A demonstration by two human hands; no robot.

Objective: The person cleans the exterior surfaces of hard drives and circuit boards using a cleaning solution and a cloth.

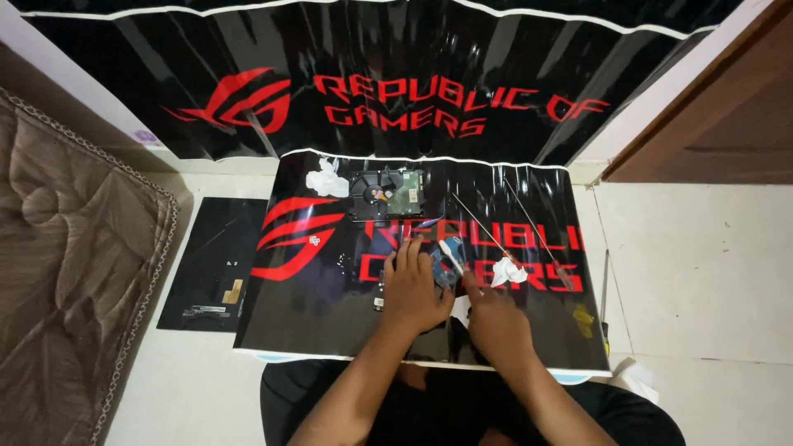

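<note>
Hands over glossy black mat [330, 322]: left hand [410, 289] flat, fingers spread, pressing small blue part [447, 263]; right hand [494, 318] grip unclear. Opened hard drive [385, 195] beyond, tiled floor [702, 264] around.

The mat [330, 314] is glossy black with a bold red emblem and red lettering, edged in white, and the banner [396, 74] behind it repeats the same black, red and white. On the mat, a black drive [387, 196] shows a green board, two crumpled tissues [327, 180] are white, and the small part [447, 266] by the hands is blue with a white strip. The floor [702, 272] is cream tile, the blanket [66, 272] brown with a rippled pattern, the panel [216, 263] black with a yellow patch, the door [727, 116] brown wood.
</note>
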